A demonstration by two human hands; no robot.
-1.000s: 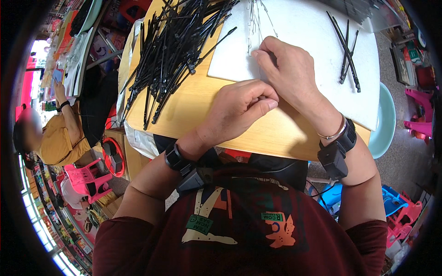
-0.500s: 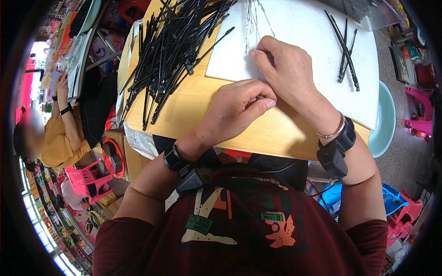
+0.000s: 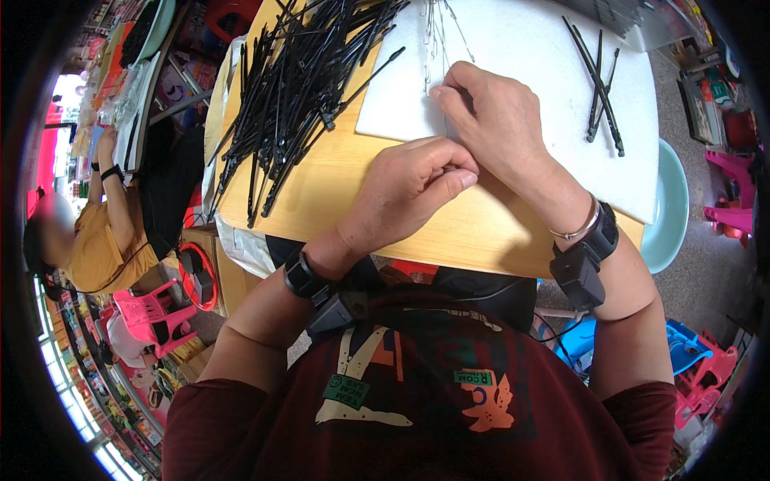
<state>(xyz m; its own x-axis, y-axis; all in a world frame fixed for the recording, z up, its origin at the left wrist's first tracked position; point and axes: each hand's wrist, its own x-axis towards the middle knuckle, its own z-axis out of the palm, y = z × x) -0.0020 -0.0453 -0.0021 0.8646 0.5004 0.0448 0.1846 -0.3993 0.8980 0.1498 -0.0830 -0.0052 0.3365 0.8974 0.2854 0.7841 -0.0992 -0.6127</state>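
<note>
My left hand [image 3: 409, 188] rests on the wooden table [image 3: 337, 192] with its fingers curled into a pinch; its fingertips touch the heel of my right hand [image 3: 497, 128]. That hand lies on a white foam board [image 3: 529, 48], fingers bent, with the tips at the lower ends of several thin metal wires [image 3: 434, 36] that run up the board. Anything pinched in the left hand is hidden. A big pile of black cable ties [image 3: 297, 80] lies on the table to the left of both hands. Both wrists carry black bands.
Three black cable ties [image 3: 600, 76] lie apart on the board's right side. A pale green round stool [image 3: 670, 208] stands beyond the table's right edge. A person in a yellow shirt [image 3: 96, 240] sits far left near pink plastic chairs [image 3: 152, 313].
</note>
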